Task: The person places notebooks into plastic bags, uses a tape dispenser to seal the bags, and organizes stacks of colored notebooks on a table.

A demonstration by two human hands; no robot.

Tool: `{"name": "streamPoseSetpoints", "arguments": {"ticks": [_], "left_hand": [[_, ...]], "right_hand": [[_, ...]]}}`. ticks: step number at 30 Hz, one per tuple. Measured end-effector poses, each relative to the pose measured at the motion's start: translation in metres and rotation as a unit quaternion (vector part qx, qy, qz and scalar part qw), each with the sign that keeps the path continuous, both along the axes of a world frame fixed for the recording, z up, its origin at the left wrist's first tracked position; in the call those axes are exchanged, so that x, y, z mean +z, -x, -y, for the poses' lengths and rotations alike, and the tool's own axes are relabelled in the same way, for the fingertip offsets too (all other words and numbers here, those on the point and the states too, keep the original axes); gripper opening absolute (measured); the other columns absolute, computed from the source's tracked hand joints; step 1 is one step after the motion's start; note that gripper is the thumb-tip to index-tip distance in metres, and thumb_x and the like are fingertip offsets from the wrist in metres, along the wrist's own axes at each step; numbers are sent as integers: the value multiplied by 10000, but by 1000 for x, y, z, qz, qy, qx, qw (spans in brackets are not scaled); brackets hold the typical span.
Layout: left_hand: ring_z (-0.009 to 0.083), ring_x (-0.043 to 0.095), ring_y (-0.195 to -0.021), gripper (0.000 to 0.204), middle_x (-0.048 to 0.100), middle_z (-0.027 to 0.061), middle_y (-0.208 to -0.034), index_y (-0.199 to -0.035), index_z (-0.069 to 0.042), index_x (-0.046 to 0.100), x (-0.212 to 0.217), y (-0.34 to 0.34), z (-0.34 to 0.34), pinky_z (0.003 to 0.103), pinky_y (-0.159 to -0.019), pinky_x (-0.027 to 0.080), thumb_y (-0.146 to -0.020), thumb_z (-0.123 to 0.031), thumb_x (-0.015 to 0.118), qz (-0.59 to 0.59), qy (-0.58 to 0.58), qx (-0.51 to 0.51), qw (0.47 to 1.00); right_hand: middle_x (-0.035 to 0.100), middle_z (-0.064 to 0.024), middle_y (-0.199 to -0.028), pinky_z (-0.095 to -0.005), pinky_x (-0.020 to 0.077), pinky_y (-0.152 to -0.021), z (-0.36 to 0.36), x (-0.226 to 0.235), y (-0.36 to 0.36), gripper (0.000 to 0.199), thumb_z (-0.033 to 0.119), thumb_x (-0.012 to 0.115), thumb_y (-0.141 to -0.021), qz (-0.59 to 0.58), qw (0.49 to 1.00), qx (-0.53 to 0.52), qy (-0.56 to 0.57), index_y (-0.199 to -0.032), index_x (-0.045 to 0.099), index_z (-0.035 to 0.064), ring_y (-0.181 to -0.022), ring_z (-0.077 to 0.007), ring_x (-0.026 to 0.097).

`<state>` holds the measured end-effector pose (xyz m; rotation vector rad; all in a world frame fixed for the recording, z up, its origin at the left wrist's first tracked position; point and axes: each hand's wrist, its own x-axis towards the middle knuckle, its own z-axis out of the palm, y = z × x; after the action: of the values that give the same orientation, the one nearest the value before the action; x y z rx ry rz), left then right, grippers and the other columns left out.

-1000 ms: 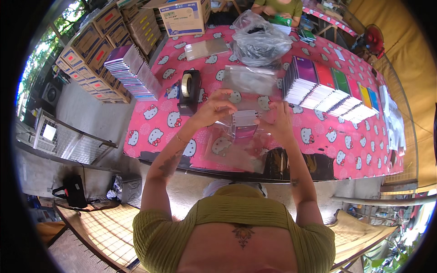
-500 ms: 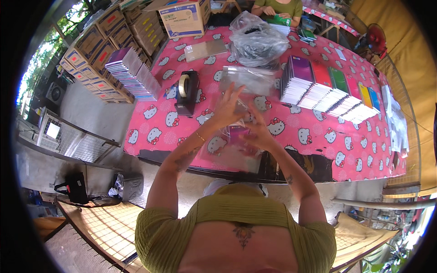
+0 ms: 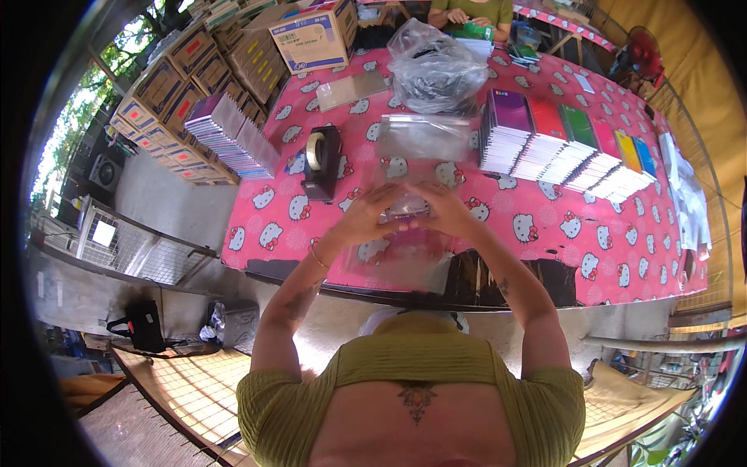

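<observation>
Above pink table (image 3: 545,233), both hands (image 3: 405,214) holding clear sleeve (image 3: 406,233), contents unclear

Table (image 3: 622,257) ahead of the person, both hands over its near edge: left hand (image 3: 364,220) and right hand (image 3: 450,214) side by side, a clear plastic sleeve (image 3: 405,241) between and under them. Tape dispenser (image 3: 320,161) left of the hands. Flat plastic packet (image 3: 422,138) behind the hands, crumpled plastic bag (image 3: 438,71) behind that. Row of notebook stacks (image 3: 572,152) to the right. Cardboard boxes (image 3: 202,78) stacked off the table's left side (one box (image 3: 313,36) on the far left corner).
</observation>
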<state>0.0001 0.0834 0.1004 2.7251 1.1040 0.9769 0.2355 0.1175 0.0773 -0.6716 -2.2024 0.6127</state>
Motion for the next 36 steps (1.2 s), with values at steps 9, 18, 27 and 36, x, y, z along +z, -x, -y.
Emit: {"name": "streamPoseSetpoints", "arguments": {"ticks": [9,18,27,36], "left_hand": [[342,678,-848,320,672,80,-787,-1074,-74,681,-1,-7,-19,439,-693,544,-780,-166,770,93,214,99,967],[188,671,-846,584,683,90,-930,-1248,-29,516,-27,1,-56,332,-687,536,-779,-173,834,211,450,125,859],[109,576,-724,324,635,-8,-859,-1081,-60,684,-68,183,-41,294,-638,486,-825,-235,779,460,383,347,722],[179,641,-641,94,682,57,-739,-802,-104,693,-103,170,-20,349,-522,442,-865,-146,637,517,277,408,700]], "right_hand": [[643,-86,-987,-468,453,-858,5,-9,23,330,112,731,-783,25,986,-123,109,-1100,640,94,-973,-339,602],[551,-139,-1161,-393,523,-850,-3,-35,22,463,143,790,-781,-149,922,-225,276,-1175,557,78,-966,-278,629],[552,-106,-1074,-330,526,-799,7,-41,40,402,121,767,-808,-133,937,-258,193,-1159,576,79,-921,-226,620],[553,-112,-1089,-334,522,-793,11,-39,35,372,119,753,-826,-151,928,-262,219,-1153,584,63,-915,-213,616]]}}
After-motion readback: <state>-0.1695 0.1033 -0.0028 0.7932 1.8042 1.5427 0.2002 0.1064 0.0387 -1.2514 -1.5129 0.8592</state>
